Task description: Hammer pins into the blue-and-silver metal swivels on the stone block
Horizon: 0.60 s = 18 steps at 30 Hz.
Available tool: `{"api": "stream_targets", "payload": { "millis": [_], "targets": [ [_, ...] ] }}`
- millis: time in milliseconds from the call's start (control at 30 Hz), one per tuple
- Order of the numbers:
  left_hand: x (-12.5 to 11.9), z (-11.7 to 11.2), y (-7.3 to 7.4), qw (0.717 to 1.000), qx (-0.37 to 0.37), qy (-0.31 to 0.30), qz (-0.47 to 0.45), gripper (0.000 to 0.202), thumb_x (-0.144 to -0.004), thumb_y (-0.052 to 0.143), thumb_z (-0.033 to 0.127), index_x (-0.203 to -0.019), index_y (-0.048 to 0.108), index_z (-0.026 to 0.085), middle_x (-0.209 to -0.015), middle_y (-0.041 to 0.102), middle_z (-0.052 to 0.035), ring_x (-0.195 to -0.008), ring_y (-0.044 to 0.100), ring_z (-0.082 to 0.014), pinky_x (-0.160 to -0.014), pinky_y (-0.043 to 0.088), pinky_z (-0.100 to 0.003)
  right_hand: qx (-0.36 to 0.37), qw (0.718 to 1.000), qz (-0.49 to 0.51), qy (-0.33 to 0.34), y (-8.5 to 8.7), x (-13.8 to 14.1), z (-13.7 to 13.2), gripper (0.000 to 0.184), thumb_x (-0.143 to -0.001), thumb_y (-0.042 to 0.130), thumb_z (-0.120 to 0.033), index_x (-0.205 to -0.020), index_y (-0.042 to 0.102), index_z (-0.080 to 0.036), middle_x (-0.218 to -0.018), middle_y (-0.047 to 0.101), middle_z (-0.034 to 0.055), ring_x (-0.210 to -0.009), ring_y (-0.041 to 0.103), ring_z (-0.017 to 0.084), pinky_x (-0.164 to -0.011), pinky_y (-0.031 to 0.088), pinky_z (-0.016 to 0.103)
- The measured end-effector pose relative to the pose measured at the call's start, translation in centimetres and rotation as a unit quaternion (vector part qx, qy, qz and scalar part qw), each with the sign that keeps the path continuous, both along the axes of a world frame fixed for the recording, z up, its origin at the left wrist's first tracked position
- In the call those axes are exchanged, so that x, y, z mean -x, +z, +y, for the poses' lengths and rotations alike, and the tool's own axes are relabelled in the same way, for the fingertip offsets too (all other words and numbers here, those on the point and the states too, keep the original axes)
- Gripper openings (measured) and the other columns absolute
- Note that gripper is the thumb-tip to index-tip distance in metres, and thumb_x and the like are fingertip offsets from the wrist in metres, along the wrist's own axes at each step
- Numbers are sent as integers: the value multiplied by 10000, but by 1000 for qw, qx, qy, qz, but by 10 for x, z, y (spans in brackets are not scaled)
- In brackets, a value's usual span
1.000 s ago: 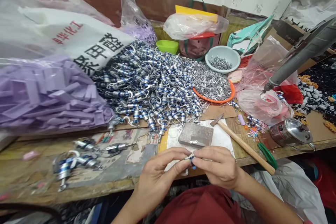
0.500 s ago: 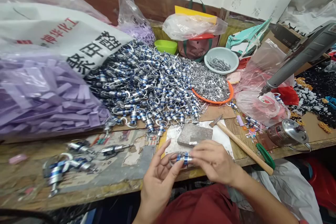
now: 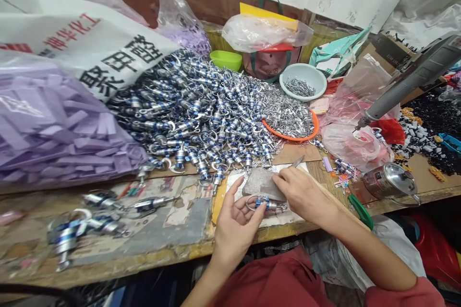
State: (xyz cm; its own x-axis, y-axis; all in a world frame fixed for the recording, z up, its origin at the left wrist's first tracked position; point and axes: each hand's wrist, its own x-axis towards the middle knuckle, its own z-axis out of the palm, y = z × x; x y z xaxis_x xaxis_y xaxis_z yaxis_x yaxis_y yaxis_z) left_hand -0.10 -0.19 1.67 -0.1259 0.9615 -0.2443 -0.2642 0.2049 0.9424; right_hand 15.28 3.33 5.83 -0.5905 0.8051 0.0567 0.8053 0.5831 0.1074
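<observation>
My left hand (image 3: 236, 232) holds a blue-and-silver metal keychain piece (image 3: 265, 203) with a ring, pinched between thumb and fingers in front of a grey block (image 3: 256, 183). The piece's silver end points right. At the block's right edge is my right hand (image 3: 306, 194), its fingers pressed together; what they hold, if anything, is hidden. Behind that hand the tip of a hammer head (image 3: 298, 161) shows, and my forearm covers much of the wooden handle. A white sheet (image 3: 288, 220) lies beneath the block.
A large heap of similar keychain pieces (image 3: 201, 115) fills the back, beside a bag of purple strips (image 3: 72, 129). Small metal links fill an orange-rimmed tray (image 3: 314, 130). An electric screwdriver (image 3: 399, 86) hangs at right above a lidded metal mug (image 3: 391, 182). Several loose pieces lie left.
My right hand has left the keychain piece and moved up and right to the block's edge. The small silver plate on the block no longer shows. My left hand shifted right with the piece.
</observation>
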Motion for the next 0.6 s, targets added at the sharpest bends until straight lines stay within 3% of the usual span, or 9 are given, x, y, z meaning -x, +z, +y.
{"api": "stream_targets", "payload": {
  "millis": [100, 167, 233, 300, 367, 433, 600],
  "targets": [
    [-2, 0, -2, 1000, 6, 18, -7, 702, -582, 734, 248, -1203, 414, 188, -722, 642, 9, -697, 652, -132, -671, 541, -247, 32, 999, -32, 11, 11, 1, 2, 208, -772, 470, 10, -900, 547, -135, -871, 548, 83, -785, 501, 201, -660, 400, 295],
    [-2, -1, -5, 1000, 12, 19, -7, 519, -560, 751, 267, -1023, 535, 178, -700, 655, 5, -665, 657, -139, -632, 547, -239, 46, 999, -14, 15, 13, 0, 5, 197, -750, 489, 9, -863, 568, -131, -846, 558, 82, -749, 518, 197, -625, 405, 288],
    [-1, -2, -6, 1000, 17, 8, 1, 312, -552, 757, 286, -794, 609, 156, -670, 669, -11, -639, 660, -151, -604, 550, -232, 60, 996, 66, 31, 10, -1, 9, 170, -754, 504, -18, -843, 601, -126, -802, 575, 76, -706, 536, 180, -597, 417, 272],
    [-1, -3, -7, 1000, 21, -1, 9, 226, -564, 753, 290, -692, 641, 141, -663, 684, -31, -629, 662, -161, -608, 554, -235, 76, 974, 202, 62, 4, -2, 12, 167, -770, 507, -40, -847, 629, -123, -783, 606, 68, -702, 562, 152, -609, 441, 243],
    [0, -4, -8, 1000, 20, -4, 12, 223, -569, 754, 286, -712, 670, 136, -680, 694, -39, -648, 667, -172, -629, 560, -247, 87, 935, 333, 92, -4, -1, 13, 176, -785, 500, -45, -838, 645, -128, -781, 641, 59, -714, 585, 124, -638, 463, 214],
    [1, -5, -11, 1000, 13, -1, 6, 245, -559, 760, 292, -733, 677, 141, -714, 699, -38, -677, 674, -181, -658, 564, -260, 82, 905, 403, 111, -14, 2, 11, 181, -797, 492, -58, -809, 653, -138, -775, 662, 54, -716, 596, 117, -647, 477, 209],
    [4, -8, -23, 1000, -19, -20, 14, 259, -632, 719, 315, -819, 666, 144, -809, 696, -54, -765, 664, -180, -726, 547, -267, 20, 894, 426, 140, -33, 8, 7, 203, -796, 476, -68, -825, 657, -156, -770, 675, 53, -702, 590, 133, -636, 481, 246]
  ]
}}
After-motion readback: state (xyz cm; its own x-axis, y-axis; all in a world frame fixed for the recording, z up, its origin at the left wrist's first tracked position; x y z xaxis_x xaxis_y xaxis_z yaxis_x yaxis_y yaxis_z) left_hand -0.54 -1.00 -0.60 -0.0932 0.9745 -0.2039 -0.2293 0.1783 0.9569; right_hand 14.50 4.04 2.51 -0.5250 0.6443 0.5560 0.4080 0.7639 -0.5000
